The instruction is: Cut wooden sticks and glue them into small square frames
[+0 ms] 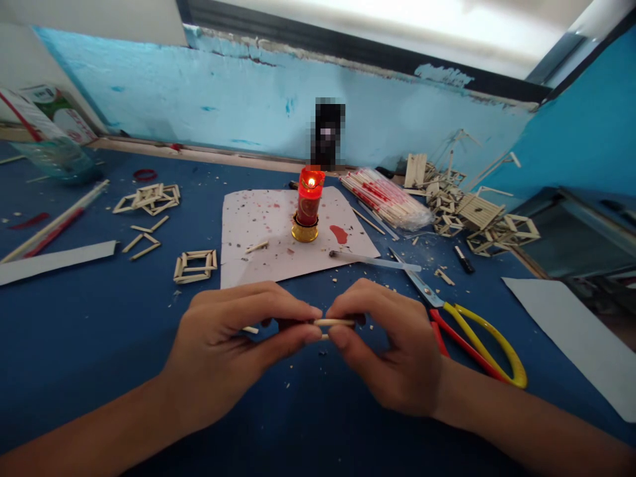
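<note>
1. Fingers (285, 306) of the left hand (218, 338) nearly closed, thumb and forefinger pinching one end of a stick (335, 322).
2. Right hand (397, 338): thumb and forefinger likewise nearly together, gripping the same stick further along.
3. Stick: raised between both hands, on the near side of the candle (309, 202); another piece (325, 337) shows just below it.
4. Gold holder (304, 230): the lit red candle stands upright in it, on paper (258, 258).
5. Clear bag (417, 215), back right: many sticks inside.
6. Cup (54, 162), far left: contents too blurred to tell.

Wooden stick (335, 322) between fingers (293, 307)
</note>
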A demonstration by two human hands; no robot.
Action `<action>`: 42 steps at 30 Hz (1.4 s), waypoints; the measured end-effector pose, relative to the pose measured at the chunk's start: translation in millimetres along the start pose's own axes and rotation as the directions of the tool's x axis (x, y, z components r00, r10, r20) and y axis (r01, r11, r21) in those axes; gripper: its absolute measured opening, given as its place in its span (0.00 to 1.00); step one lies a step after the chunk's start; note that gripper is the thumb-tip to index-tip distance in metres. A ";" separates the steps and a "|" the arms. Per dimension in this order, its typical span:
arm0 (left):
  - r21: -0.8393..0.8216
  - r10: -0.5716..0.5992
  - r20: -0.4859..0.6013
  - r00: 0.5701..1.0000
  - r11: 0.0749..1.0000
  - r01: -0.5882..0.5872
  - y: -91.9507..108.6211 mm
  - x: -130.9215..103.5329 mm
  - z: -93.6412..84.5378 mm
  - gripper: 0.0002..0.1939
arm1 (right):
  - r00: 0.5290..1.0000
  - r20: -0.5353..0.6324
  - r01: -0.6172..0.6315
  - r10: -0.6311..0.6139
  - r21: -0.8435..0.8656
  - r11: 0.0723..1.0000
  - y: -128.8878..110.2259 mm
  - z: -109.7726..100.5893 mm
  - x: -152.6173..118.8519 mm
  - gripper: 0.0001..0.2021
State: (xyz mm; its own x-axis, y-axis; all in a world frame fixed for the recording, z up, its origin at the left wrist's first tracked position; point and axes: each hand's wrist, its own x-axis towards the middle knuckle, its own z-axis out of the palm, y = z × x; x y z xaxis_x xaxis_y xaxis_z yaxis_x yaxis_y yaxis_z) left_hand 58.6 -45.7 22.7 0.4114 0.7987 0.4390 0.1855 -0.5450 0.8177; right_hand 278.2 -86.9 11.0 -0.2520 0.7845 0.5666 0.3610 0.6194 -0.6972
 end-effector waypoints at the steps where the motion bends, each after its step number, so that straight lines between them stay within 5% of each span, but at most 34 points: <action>1: -0.020 -0.025 0.001 1.000 0.999 0.025 -0.1 -0.5 0.4 0.10 | 1.000 -0.004 -0.027 0.027 0.034 0.999 0.3 -0.1 0.2 0.07; 4: -0.100 -0.103 -0.004 0.995 0.990 0.102 0.1 -0.4 1.4 0.11 | 0.991 0.049 -0.128 0.122 0.145 0.981 0.6 1.0 1.5 0.14; 8: -0.190 -0.168 -0.004 0.986 0.968 0.164 0.3 3.0 3.5 0.12 | 0.978 0.089 -0.206 0.191 0.224 0.953 -0.2 6.6 2.3 0.08; 18: -0.450 -0.410 0.055 0.911 0.804 0.389 -4.4 2.9 15.6 0.09 | 0.989 -0.072 -0.105 0.126 0.249 0.963 1.8 17.0 -4.8 0.17; 26: -0.524 -0.382 0.100 0.919 0.765 0.375 -4.8 3.6 17.7 0.08 | 0.985 -0.111 -0.097 0.133 0.279 0.955 2.6 16.1 -0.2 0.10; 33: -0.585 -0.486 0.156 0.860 0.656 0.477 -4.7 1.7 19.9 0.05 | 0.971 -0.040 -0.196 0.234 0.427 0.883 1.2 21.4 -2.3 0.15; 42: -0.626 -0.422 0.196 0.885 0.642 0.444 -5.9 4.3 18.9 0.03 | 0.959 -0.020 -0.256 0.283 0.374 0.892 0.3 16.3 -2.4 0.07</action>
State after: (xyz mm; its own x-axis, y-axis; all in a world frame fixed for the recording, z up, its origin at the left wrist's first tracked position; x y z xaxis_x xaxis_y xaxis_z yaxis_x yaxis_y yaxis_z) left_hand 76.1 -43.9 12.7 0.4606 0.8872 -0.0290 -0.2566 0.1643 0.9524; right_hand 264.2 -88.1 2.3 -0.1218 0.9272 0.3541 0.0508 0.3621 -0.9307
